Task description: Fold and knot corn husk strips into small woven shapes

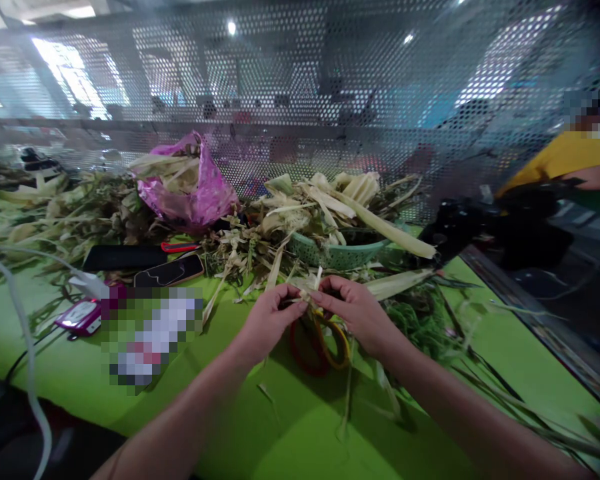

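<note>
Husk strip (319,275) — pale, narrow — sits between left hand (274,315) and right hand (353,307); each pinches it, thumb against fingers. Scissors (325,345) with 1 red and 1 yellow loop show just below. Green basket (337,255), heaped with dry husks (365,190), stands beyond.

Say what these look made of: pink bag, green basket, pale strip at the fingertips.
Pink bag: likely thin plastic film; glossy, crumpled, slightly see-through.
Green basket: probably moulded plastic; fairly matte, pierced wall.
Pale strip: perhaps dried husk; dull, too small to confirm.
</note>
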### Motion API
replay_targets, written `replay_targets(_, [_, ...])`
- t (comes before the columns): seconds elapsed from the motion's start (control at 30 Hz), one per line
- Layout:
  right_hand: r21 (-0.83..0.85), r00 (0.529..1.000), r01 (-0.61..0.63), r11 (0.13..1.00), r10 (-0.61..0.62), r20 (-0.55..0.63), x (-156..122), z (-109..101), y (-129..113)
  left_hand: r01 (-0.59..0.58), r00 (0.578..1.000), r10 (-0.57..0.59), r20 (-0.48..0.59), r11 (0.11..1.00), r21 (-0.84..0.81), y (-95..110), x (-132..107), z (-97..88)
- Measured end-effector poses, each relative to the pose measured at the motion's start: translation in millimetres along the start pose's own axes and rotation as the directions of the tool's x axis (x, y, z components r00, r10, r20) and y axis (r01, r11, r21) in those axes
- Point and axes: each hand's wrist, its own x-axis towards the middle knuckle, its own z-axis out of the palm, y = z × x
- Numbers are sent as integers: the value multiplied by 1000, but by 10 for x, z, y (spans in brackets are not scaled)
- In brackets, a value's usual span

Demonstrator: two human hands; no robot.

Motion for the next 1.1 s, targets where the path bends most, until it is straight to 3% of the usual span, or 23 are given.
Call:
replay_targets(0.13, [202,991,-125,972,112,71,9,11,31,-37,998,38,39,999,-37,2,-5,8])
replay_targets(0.2, [189,993,-113,975,103,59,12,13,36,-17,1000,18,16,998,-58,14,-2,15])
replay_targets(0.4, [-65,998,21,998,-17,66,54,-88,-3,16,997,-19,-72,999,-46,41,24,-14])
replay_targets(0.53, [-283,994,38,958,-7,108,-2,-179,-167,21,990,-25,-140,999,-32,29,59,-77])
replay_targets(0.67, [-536,983,102,838,-1,186,-363,-127,-509,-13,972,4,-236,999,-37,51,94,-141])
replay_targets(0.8, [-574,903,305,760,-39,428,-714,-161,-711,-25,965,2,-262,996,-86,126,89,-187])
replay_targets(0.87, [-570,943,279,773,-108,316,-739,-259,-676,-43,963,13,-268,993,-108,157,79,-206])
replay_targets(0.93, [-623,990,140,770,-127,66,-702,-340,-583,-58,962,23,-273,991,-123,173,73,-226])
replay_targets(1.0, [-687,982,63,724,-167,-86,-674,-330,-486,-67,958,26,-285,989,-134,178,73,-246])
replay_targets(1.1, [-691,993,112,714,-104,53,-711,-99,-383,-81,943,26,-332,985,-151,180,80,-272])
